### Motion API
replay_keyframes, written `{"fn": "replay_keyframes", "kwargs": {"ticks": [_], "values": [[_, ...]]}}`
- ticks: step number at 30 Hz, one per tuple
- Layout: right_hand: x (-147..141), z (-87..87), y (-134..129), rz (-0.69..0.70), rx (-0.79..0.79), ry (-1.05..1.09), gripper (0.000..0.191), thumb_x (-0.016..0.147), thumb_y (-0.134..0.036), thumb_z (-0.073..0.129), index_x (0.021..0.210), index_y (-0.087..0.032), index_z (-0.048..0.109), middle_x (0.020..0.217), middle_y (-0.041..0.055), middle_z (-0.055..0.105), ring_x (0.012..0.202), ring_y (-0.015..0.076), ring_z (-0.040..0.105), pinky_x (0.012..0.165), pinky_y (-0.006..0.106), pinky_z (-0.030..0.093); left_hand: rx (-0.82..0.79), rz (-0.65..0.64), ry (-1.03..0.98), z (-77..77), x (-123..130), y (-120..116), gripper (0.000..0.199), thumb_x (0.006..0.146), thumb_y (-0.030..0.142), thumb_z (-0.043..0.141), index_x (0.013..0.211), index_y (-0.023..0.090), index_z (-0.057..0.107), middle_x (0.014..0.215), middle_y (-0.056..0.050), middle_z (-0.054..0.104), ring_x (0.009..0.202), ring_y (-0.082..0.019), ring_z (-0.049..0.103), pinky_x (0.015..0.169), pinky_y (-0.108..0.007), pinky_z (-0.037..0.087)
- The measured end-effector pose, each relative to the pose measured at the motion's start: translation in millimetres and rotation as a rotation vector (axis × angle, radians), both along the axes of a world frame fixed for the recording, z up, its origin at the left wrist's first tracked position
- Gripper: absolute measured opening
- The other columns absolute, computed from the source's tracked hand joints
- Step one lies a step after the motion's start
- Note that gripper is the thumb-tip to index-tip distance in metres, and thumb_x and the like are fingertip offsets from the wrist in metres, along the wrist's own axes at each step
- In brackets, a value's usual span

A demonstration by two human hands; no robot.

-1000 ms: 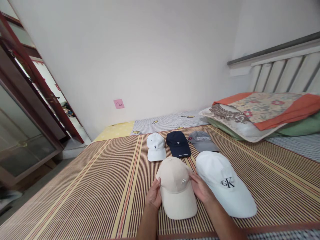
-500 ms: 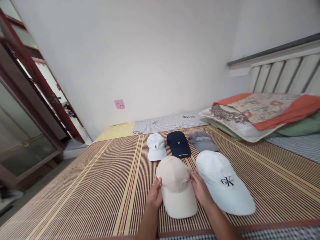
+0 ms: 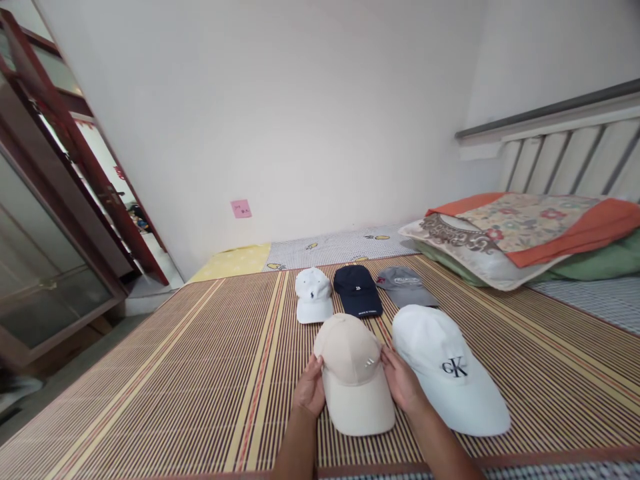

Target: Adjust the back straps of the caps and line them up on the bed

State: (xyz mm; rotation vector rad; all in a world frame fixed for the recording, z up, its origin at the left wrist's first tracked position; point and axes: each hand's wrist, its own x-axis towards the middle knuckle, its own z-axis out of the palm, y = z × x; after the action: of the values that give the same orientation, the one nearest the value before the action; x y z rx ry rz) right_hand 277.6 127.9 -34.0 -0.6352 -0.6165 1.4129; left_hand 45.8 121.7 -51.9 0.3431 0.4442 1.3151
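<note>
A beige cap with a small logo sits on the striped mat, its brim toward me. My left hand grips its left side, and my right hand holds the opposite side. Close to my right hand lies a white cap with dark "CK" letters, brim pointing to the lower right. Behind these, in a row, are a smaller white cap with a dark emblem, a navy cap and a grey cap.
The striped mat covers the bed. Stacked pillows lie at the right, below a white radiator. A pink note is on the wall; an open door stands at the far left.
The camera view has shifted very slightly. Both hands stay on the beige cap, and the caps keep their places.
</note>
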Motion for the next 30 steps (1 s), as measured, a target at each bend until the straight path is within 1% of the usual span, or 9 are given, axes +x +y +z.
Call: {"fn": "replay_keyframes", "kwargs": {"ticks": [4,7,9,13,18,24,28,30], "values": [[1,1.1,-1,0.008,0.001,0.008,0.029,0.068,-0.054,0.091,0.078,-0.030,0.078,0.086,0.0025,0.083,0.112,0.0328,0.072,0.100,0.046,0.059,0.009,0.001,0.006,1.2,0,-1,0.061,0.096,0.011,0.066,0.153,0.026,0.050,0.121,-0.009,0.080,0.114,-0.024,0.074,0.119,-0.043,0.043],[1,1.7,-1,0.008,0.000,0.013,0.028,0.067,-0.053,0.092,0.073,-0.030,0.077,0.081,0.0021,0.082,0.111,0.0330,0.072,0.100,0.046,0.058,0.015,0.002,0.023,5.4,2,-3,0.057,0.095,0.012,0.067,0.149,0.024,0.053,0.122,-0.010,0.080,0.117,-0.025,0.073,0.119,-0.045,0.045],[0,1.8,-1,0.006,-0.001,0.018,0.029,0.066,-0.053,0.092,0.070,-0.030,0.076,0.080,0.0018,0.082,0.110,0.0330,0.073,0.101,0.046,0.058,0.016,0.002,0.039,8.3,4,-4,0.058,0.094,0.012,0.068,0.150,0.022,0.052,0.123,-0.010,0.079,0.120,-0.026,0.072,0.118,-0.046,0.045],[0,1.7,-1,0.000,-0.006,0.021,0.027,0.066,-0.051,0.092,0.073,-0.030,0.077,0.081,0.0020,0.082,0.109,0.0331,0.073,0.100,0.047,0.058,0.007,0.005,0.067,10.6,4,-5,0.059,0.094,0.013,0.070,0.150,0.020,0.052,0.126,-0.013,0.078,0.120,-0.027,0.072,0.118,-0.048,0.045],[0,2.3,-2,-0.007,-0.007,0.030,0.026,0.066,-0.049,0.093,0.070,-0.030,0.076,0.075,0.0009,0.080,0.106,0.0318,0.073,0.100,0.046,0.058,-0.016,0.025,0.084,8.3,2,-4,0.060,0.093,0.011,0.070,0.150,0.018,0.052,0.119,-0.012,0.080,0.112,-0.024,0.075,0.118,-0.042,0.046],[-1,2.5,-2,-0.012,-0.004,0.035,0.024,0.067,-0.049,0.093,0.070,-0.032,0.076,0.074,-0.0005,0.080,0.107,0.0307,0.073,0.102,0.046,0.057,-0.009,0.024,0.084,4.9,2,-2,0.063,0.093,0.012,0.071,0.152,0.019,0.050,0.124,-0.013,0.079,0.114,-0.026,0.075,0.117,-0.045,0.047],[-1,0.4,0,-0.011,-0.005,0.031,0.025,0.066,-0.050,0.093,0.070,-0.032,0.076,0.076,-0.0002,0.080,0.108,0.0312,0.073,0.101,0.045,0.057,0.000,0.028,0.065,0.6,2,1,0.065,0.093,0.013,0.071,0.154,0.022,0.048,0.119,-0.011,0.081,0.109,-0.023,0.076,0.117,-0.042,0.047],[0,-0.7,0,-0.011,-0.005,0.023,0.024,0.066,-0.049,0.092,0.072,-0.031,0.077,0.078,0.0004,0.081,0.110,0.0316,0.072,0.101,0.045,0.057,0.014,0.024,0.053,-1.5,2,2,0.068,0.093,0.014,0.072,0.155,0.023,0.047,0.120,-0.010,0.081,0.110,-0.022,0.076,0.117,-0.041,0.047]]}}
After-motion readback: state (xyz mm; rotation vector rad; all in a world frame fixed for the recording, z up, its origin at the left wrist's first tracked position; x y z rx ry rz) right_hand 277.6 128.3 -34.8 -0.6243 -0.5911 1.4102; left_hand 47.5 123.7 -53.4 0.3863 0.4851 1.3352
